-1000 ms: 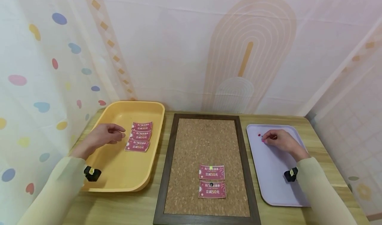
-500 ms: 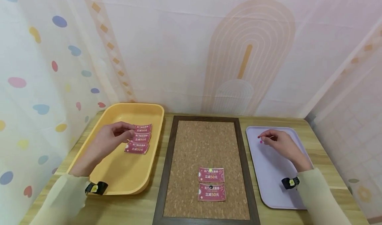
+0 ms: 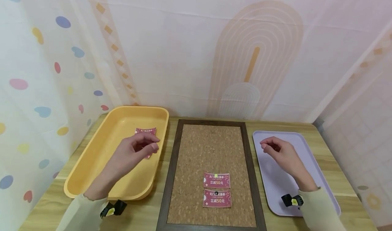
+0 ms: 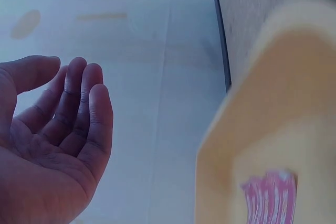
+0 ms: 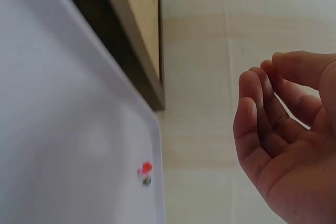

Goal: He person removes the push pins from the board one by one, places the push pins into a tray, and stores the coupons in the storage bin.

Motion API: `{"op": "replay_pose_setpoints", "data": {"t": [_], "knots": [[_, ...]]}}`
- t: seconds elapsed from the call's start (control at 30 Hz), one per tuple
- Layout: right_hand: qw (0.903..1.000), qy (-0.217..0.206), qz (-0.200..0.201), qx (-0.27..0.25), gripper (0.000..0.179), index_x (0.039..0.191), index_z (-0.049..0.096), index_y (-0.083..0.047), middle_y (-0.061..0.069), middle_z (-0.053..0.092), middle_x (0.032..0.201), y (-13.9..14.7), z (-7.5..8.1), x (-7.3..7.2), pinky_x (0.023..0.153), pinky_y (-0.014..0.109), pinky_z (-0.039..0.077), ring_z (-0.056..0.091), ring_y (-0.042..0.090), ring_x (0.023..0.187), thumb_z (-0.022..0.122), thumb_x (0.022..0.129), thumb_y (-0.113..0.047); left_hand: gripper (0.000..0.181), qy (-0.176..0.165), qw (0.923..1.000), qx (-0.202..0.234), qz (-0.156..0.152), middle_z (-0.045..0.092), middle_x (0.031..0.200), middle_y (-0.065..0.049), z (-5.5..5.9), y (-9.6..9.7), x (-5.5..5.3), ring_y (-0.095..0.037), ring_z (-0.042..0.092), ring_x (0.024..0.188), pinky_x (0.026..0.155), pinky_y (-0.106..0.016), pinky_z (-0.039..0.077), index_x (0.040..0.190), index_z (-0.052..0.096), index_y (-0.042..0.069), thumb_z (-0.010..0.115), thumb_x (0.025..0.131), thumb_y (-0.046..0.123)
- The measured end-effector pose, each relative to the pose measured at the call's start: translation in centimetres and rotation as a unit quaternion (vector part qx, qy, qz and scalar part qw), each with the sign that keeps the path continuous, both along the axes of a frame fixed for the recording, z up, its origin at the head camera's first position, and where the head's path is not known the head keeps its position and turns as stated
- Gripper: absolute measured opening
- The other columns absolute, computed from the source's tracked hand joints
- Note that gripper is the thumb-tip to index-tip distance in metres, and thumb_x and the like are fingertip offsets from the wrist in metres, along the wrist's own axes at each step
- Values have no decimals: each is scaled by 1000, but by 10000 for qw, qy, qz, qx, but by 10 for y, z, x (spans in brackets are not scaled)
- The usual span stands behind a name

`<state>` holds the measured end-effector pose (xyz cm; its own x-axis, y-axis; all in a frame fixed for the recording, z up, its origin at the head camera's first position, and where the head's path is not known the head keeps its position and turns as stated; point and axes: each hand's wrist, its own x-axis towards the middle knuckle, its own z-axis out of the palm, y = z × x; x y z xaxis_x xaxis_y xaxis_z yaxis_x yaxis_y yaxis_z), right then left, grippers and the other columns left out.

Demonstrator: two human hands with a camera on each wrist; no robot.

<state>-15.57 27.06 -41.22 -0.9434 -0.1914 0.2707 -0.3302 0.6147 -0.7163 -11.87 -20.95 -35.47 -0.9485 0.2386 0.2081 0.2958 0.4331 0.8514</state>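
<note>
Left hand has moved toward two o'clock, over rectangular maroon paper coupons in the yellow plastic tray; fingers on it and the right hand look released. No coupon seems carried

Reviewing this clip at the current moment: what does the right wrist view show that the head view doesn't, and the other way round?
Only the right wrist view shows the small cluster of pins, blurred, on the lilac tray.

Only the head view shows the left hand, the yellow tray, the coupons inside it, and the two pinned coupons.

Both show the right hand, the lilac tray, part or all of the framed cork board, and the pale backdrop.
</note>
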Motion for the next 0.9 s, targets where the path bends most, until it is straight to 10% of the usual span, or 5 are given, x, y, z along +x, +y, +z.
{"op": "replay_pose_setpoints", "data": {"t": [0.9], "knots": [[9943, 56, 992, -383, 7, 104, 74, -7, -5, 69, 92, -70, -9, 34, 64, 26, 50, 57, 6, 74, 69, 99, -9, 17, -598, 9929, -509, -889, 71, 100, -1, -51, 81, 10, -16, 64, 88, 76, -29, 55, 111, 72, 7, 68, 100, 19]]}}
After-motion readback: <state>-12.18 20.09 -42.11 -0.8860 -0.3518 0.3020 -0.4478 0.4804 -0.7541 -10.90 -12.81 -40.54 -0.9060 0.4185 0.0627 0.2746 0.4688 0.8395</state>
